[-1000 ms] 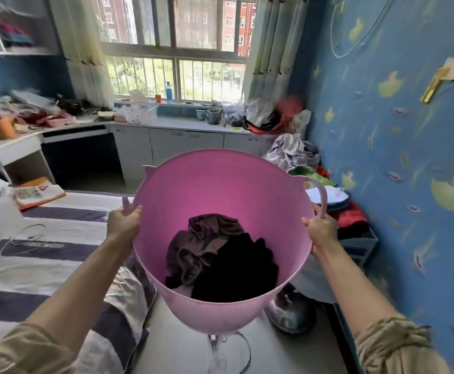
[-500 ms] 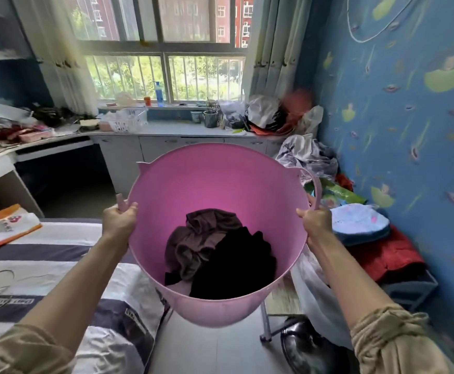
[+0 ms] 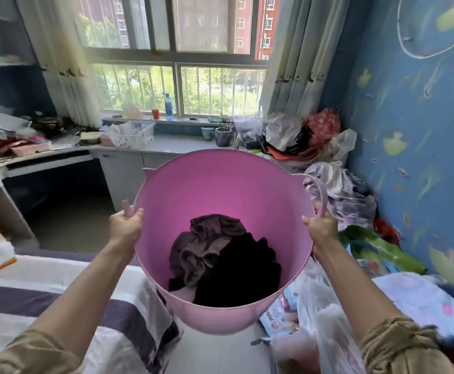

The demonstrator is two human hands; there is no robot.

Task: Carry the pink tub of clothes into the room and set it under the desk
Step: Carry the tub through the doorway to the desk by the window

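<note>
No legible text anywhere in view.

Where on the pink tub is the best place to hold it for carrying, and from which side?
By its two loop handles, one on each side of the rim. The pink tub is wide, soft-walled and round, so one hand per side keeps it level. Here the left hand and right hand each grip a handle from outside, with the clothes low in the bottom.

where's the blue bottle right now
In the head view the blue bottle stands upright on the windowsill at upper centre, just right of a small orange cup, above the white basket.
</note>
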